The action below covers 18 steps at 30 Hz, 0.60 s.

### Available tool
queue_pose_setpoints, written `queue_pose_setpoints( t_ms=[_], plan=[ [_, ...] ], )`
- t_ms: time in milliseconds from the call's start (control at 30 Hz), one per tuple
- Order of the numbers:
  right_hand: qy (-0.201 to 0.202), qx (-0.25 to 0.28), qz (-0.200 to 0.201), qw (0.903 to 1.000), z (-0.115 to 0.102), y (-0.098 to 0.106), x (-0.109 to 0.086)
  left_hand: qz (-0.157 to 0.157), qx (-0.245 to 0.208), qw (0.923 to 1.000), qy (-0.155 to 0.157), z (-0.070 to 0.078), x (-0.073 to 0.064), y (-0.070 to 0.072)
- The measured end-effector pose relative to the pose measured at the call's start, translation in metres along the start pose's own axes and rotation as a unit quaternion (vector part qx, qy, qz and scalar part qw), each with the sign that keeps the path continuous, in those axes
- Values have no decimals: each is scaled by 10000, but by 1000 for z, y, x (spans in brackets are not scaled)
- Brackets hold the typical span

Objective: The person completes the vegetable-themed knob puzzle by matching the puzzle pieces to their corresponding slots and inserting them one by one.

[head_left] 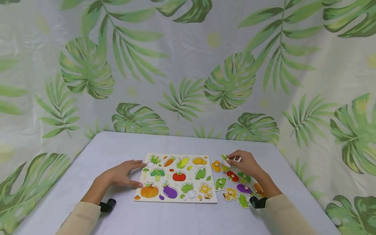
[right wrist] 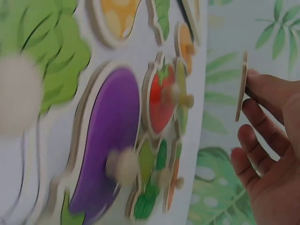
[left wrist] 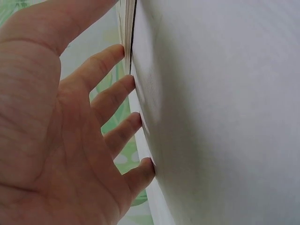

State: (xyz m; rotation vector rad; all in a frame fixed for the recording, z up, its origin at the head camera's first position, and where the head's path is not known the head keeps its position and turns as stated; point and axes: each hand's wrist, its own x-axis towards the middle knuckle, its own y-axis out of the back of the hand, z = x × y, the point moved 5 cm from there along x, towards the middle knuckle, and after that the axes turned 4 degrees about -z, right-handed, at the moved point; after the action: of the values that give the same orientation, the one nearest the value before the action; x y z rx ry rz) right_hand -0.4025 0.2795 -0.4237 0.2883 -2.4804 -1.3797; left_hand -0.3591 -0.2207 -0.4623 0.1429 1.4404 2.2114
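Note:
A flat vegetable puzzle board (head_left: 186, 187) lies on the white table, with printed pictures of a pumpkin, eggplant, tomato and other vegetables. At its left edge my left hand (head_left: 121, 174) spreads its fingers; the thumb touches the near part of that edge. In the left wrist view the fingertips (left wrist: 117, 52) meet the board's side and the tabletop. To the right of the board, my right hand (head_left: 245, 163) pinches a thin wooden puzzle piece (right wrist: 242, 86) between thumb and fingers, raised off the table and seen edge-on. Green leaves show on it in the head view.
Knobbed puzzle pieces lie in a loose group right of the board, among them a tomato (head_left: 232, 176), an eggplant (head_left: 243, 188), a mushroom (head_left: 231, 193) and a bok choy (head_left: 243, 201). Some overlap or sit under the right wrist. A leaf-patterned curtain (head_left: 188, 65) hangs behind the table.

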Motion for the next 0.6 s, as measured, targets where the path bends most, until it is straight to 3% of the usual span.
queue_pose_setpoints(
  t_ms=[600],
  plan=[
    [418, 524, -251, 9974, -65, -54, 45, 10, -98, 9999, -51, -1, 0, 1]
  ],
)
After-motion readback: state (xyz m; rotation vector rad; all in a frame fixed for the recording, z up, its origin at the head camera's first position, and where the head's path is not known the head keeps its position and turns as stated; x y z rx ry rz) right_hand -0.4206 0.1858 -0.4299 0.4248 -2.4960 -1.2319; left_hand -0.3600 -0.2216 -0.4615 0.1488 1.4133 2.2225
